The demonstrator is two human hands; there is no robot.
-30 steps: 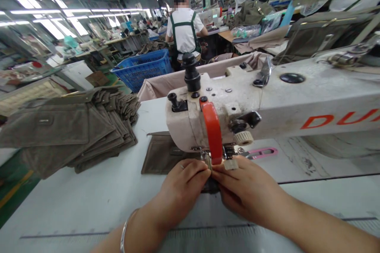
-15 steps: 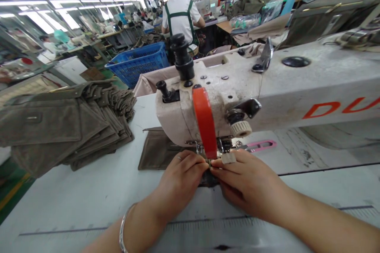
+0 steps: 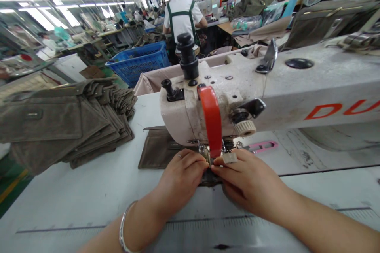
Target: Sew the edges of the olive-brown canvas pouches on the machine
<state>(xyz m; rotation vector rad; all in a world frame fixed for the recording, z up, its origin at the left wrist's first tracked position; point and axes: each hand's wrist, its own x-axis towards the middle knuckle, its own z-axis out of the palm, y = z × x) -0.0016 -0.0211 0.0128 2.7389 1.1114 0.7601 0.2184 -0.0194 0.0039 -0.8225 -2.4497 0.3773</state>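
Note:
Below the red guard (image 3: 211, 122) of a white sewing machine (image 3: 190, 114), both my hands meet at the needle area. A flat dark brown fabric piece (image 3: 154, 152) lies on the table under the machine head, passing beneath my fingers. My left hand (image 3: 182, 176), with a ring and a bracelet, has its fingertips pressed together on the fabric just left of the needle. From the right, my right hand (image 3: 252, 176) pinches at the same spot, a light tape wrap (image 3: 230, 158) round one finger. My fingers hide the exact edge they grip.
Left on the table rests a pile of brown fabric pieces (image 3: 59, 122). Pink-handled thread snips (image 3: 264, 146) lie behind my right hand. A printed ruler (image 3: 89, 230) runs along the front. Beyond are a blue crate (image 3: 139, 61) and a person (image 3: 182, 16) facing away.
The camera view has shifted slightly, and the machine head appears a little farther right. Both hands stay at the needle area with nearly the same grip.

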